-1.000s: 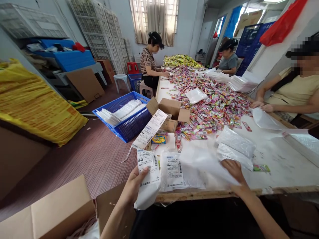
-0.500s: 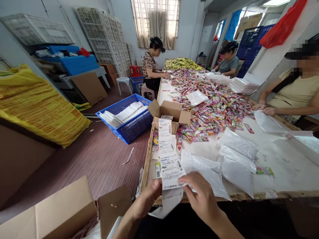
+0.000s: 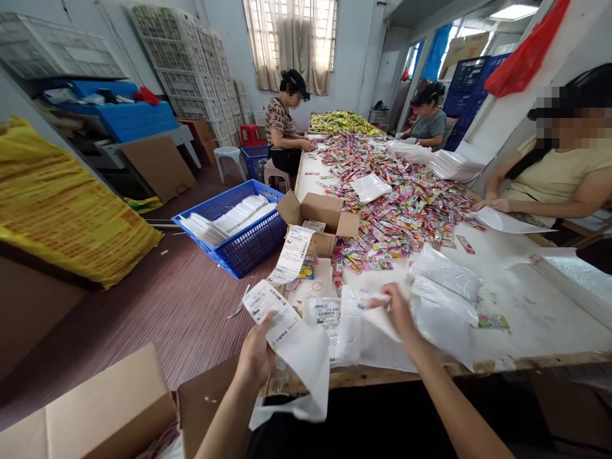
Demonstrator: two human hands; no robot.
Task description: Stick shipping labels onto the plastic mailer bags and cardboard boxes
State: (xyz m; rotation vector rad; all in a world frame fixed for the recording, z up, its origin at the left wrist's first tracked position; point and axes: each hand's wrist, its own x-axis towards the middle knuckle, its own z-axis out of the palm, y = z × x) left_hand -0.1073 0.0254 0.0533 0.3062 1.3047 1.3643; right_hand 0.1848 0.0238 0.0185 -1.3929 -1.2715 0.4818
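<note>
White paper, printed with barcodes: the label strip sits at the near left corner of the counter, held up in the left hand. Left fingers: grasping the strip, thumb on top of the printed face. Bare backing hangs from it past the near edge. Right hand: to the right, over the white packets, fingers pinching a small white slip; motion blur, so cannot tell whether it is a label

Nearby: a labelled packet lies between the hands, partly covered by a folded white bag. Far side of the strip: a second printed length reaches toward the open carton; cannot tell whether it joins the held part. Sachets heap farther off; plump packets lie right

Risks, judged: a sideways tug could drag the far length against the carton and tear or skew it. Loose backing below the edge could snag on the cardboard box at near left. If the slip is adhesive, brushing the folded bag could stick it crooked. Packets close to the near edge could slide off if a forearm knocks them
</note>
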